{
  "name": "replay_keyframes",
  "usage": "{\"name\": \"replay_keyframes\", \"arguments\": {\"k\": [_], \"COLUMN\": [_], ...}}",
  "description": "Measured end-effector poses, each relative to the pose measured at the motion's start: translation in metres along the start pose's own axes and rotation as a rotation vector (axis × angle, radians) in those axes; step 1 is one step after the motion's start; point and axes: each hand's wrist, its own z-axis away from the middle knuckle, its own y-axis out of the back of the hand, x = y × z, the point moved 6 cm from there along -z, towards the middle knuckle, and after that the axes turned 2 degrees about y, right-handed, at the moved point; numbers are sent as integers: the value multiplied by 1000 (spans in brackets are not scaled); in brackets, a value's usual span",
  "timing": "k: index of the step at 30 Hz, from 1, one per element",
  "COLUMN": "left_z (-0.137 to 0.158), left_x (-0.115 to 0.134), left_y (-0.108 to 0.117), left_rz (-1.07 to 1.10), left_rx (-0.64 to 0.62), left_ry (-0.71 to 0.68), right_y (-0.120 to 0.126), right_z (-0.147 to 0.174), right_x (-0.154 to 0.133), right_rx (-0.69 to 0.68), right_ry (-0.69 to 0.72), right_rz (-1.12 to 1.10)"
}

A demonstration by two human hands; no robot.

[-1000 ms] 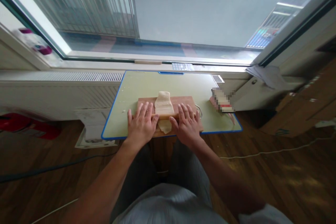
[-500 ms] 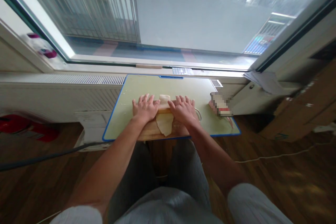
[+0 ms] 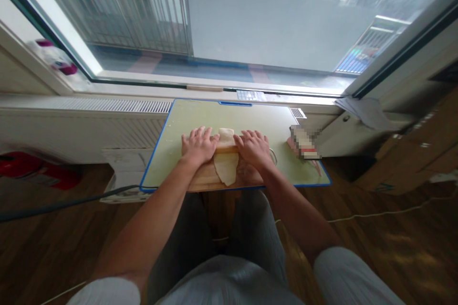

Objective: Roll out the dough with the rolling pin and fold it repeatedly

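A strip of pale, flattened dough (image 3: 226, 171) lies lengthwise on a wooden board (image 3: 202, 178). Across the dough rests a wooden rolling pin (image 3: 226, 150), visible only in the gap between my hands. My left hand (image 3: 200, 145) lies palm down over the pin's left part, fingers stretched forward and spread. On the right part, my right hand (image 3: 253, 147) presses in the same way, its fingers also apart. Dough shows both beyond the pin and on my side of it. A curved metal handle (image 3: 274, 156) sticks out at the board's right, beside my right hand.
Under the board is a pale green mat (image 3: 257, 116) with a blue rim. A partly blurred package (image 3: 304, 143) sits at its right edge. Behind are a radiator (image 3: 121, 105) and window. A fire extinguisher (image 3: 39, 171) lies left, a cardboard box (image 3: 400, 162) right.
The whole view has shifted slightly. Both hands stay flat on the rolling pin, with the right hand a touch farther right and the gap between them slightly wider.
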Motion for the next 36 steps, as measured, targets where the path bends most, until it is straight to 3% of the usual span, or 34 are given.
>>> {"name": "replay_keyframes", "arguments": {"k": [6, 11, 18, 25, 32, 36], "left_z": [-44, -49, -14, 26, -16, -40], "left_x": [-3, -2, 1, 4, 1, 2], "left_y": [-2, 0, -1, 5, 1, 4], "left_rz": [48, 48, -5, -21, 10, 38], "left_rx": [-127, -106, -98, 68, -37, -32], "left_ry": [41, 38, -18, -68, -28, -23], "right_y": [-8, -10, -6, -5, -7, -6], "right_z": [-49, -53, -11, 26, -15, -42], "right_x": [5, 6, 3, 3, 5, 5], "right_rx": [-125, -130, -35, -15, -81, -126], "right_ry": [-60, -72, -52, -29, -57, -70], "right_rz": [-37, -47, -11, -6, -31, -85]}}
